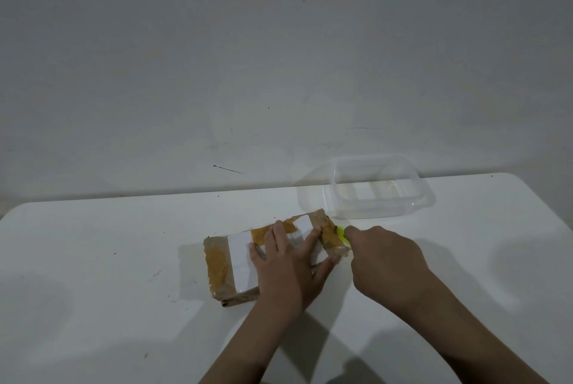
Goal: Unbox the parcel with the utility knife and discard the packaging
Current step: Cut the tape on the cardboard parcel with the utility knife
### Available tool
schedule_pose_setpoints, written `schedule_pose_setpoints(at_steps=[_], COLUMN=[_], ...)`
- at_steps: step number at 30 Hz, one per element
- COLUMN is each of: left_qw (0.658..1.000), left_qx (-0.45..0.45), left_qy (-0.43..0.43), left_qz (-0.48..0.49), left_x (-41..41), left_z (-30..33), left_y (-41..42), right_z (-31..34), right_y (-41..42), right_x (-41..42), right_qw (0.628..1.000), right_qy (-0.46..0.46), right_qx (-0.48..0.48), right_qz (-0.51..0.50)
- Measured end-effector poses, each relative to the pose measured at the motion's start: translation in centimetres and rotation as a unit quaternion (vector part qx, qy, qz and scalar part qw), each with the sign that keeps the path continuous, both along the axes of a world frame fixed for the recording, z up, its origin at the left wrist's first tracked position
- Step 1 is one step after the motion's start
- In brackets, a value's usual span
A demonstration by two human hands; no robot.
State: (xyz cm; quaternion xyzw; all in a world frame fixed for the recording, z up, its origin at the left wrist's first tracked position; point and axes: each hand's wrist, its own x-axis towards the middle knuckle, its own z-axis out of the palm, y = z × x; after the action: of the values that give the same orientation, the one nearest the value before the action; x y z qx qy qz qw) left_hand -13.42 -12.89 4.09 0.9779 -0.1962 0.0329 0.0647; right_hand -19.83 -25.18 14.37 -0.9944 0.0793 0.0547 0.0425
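Parcel (245, 262) front and centre on the white table (108, 275), a brown box wrapped in shiny tape with white label patches across its top, lying at a slant. Left hand (286, 262) is flat on top of it, fingers spread and straight, pressing down on the right half, thumb reaching along the near right edge. Right hand (384, 262) comes in from the right, fingers curled round the utility knife (342, 233), and only the lime-green tip of that tool pokes out past the knuckles. That tip sits right against the parcel's right end, by the far corner; the blade itself is too small to make out, so whether it has bitten into the tape cannot be told. Tape on that right end looks wrinkled and loose. Behind the parcel, towards the wall (279, 58), stands a clear plastic container (379, 188), lidless, just beyond the box's far right corner and apart from both hands.
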Motion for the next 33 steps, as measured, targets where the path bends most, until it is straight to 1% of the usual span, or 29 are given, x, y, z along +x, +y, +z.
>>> schedule_pose_setpoints(at_steps=[7, 17, 19, 23, 25, 31, 33], left_qw=[1.0, 1.0, 1.0, 1.0, 1.0, 1.0, 1.0], left_qx=[0.002, 0.002, 0.006, 0.014, 0.013, 0.012, 0.012], left_qy=[-0.003, -0.005, -0.005, 0.0, 0.001, 0.005, 0.008], left_qz=[0.0, -0.008, -0.01, -0.009, -0.011, -0.017, -0.018], left_x=[-0.1, -0.3, -0.2, 0.0, -0.1, -0.1, -0.1], left_z=[0.1, 0.3, 0.2, 0.0, -0.1, -0.1, 0.0], left_y=[0.1, 0.2, 0.2, 0.1, 0.1, 0.2, 0.2], right_z=[0.7, 1.0, 1.2, 0.9, 0.2, -1.5, -1.5], right_y=[-0.4, -1.3, -1.8, -2.1, -2.0, -1.6, -1.1], right_x=[-0.5, -1.0, -1.1, -1.2, -1.1, -0.1, 0.1], right_qw=[1.0, 1.0, 1.0, 0.995, 0.993, 0.993, 0.995], right_qy=[0.013, 0.022, 0.007, -0.068, -0.09, -0.079, -0.068], right_qx=[-0.012, 0.008, 0.028, 0.062, 0.07, 0.077, 0.066], right_qz=[0.003, -0.001, -0.01, -0.033, -0.03, -0.032, -0.032])
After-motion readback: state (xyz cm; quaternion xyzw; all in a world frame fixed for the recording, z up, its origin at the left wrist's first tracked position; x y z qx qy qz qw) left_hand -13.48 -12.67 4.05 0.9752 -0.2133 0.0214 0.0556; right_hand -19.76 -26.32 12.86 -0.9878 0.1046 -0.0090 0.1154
